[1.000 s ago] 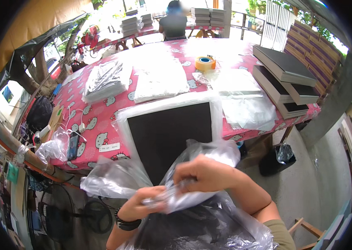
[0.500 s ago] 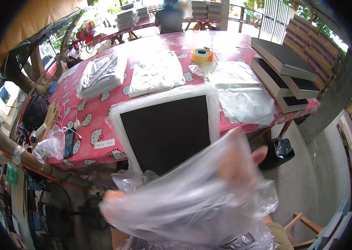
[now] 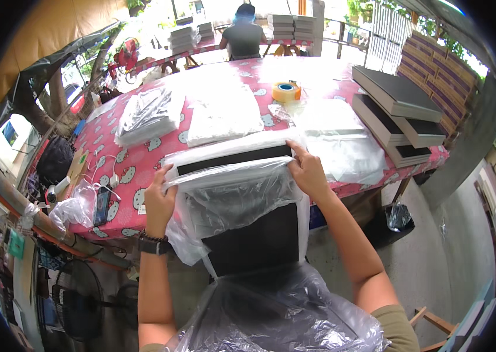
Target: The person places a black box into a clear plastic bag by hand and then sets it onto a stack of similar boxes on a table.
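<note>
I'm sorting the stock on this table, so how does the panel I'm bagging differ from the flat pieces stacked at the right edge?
The white-framed panel has a pale border round a black face; the stacked panels look dark all over. It leans off the table's near edge, half inside a clear plastic bag gripped by the left hand and right hand; the stack lies flat, bare and untouched. Both are flat rectangles.

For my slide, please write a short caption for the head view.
Both hands, left hand and right hand, hold a clear plastic bag over a white-framed black panel.
</note>
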{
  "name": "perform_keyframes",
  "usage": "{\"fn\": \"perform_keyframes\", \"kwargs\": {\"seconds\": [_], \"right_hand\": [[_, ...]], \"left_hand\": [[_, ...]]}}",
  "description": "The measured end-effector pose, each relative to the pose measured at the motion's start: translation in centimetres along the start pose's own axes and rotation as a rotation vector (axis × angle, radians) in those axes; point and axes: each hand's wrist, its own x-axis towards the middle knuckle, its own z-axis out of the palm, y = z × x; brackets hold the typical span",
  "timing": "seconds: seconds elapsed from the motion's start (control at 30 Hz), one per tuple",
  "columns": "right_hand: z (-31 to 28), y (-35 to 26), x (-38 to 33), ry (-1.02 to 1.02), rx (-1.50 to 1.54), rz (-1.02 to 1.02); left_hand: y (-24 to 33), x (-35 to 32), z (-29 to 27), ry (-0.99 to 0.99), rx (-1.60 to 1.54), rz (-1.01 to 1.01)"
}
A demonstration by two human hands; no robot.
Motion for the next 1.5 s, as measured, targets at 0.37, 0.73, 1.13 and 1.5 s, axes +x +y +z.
{"fn": "perform_keyframes", "kwargs": {"seconds": [0.37, 0.73, 1.13, 1.5], "right_hand": [[-4.5, -5.4, -4.4, 0.065, -0.139, -0.178], [-9.4, -5.9, -5.5, -0.456, 1.067, 0.832], [0.4, 9.4, -24.5, -0.463, 0.435, 0.825], [1.5, 10.7, -21.9, -0.333, -0.185, 0.424]], "left_hand": [[2.9, -3.1, -1.9, 0.111, 0.099, 0.018], [4.5, -4.9, -7.8, -0.481, -0.912, -0.809], [-10.0, -25.2, 3.2, -0.566, -0.629, -0.75], [-13.1, -25.1, 5.1, -0.365, 0.326, -0.454]]}}
